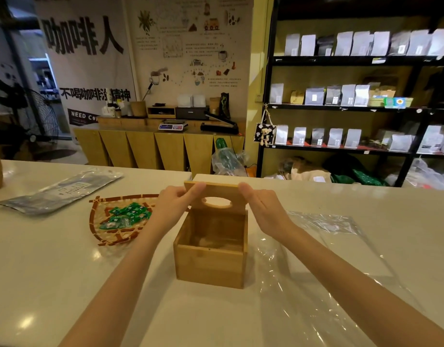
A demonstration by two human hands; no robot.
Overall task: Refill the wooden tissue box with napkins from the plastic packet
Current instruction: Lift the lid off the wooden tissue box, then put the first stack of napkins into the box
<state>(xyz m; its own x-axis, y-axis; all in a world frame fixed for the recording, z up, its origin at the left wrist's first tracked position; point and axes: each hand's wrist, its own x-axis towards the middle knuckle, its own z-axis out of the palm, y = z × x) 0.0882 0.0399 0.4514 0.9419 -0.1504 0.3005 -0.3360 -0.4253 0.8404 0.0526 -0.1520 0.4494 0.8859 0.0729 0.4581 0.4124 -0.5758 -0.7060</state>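
Observation:
A square wooden tissue box [209, 267] stands open on the white counter in front of me, and its inside looks empty. Its wooden lid [217, 194], with an oval slot, is tilted up over the box's far edge. My left hand [177, 204] grips the lid's left edge and my right hand [263, 209] grips its right edge. A white napkin stack [203, 177] shows just behind the lid. A clear plastic packet [323, 246] lies flat and crumpled on the counter to the right of the box.
A woven bamboo tray [100, 229] with several green wrapped sweets sits left of the box. A silver foil bag [60, 191] lies further left. Behind the counter [40, 271] are a wooden cabinet and black shelves of pouches.

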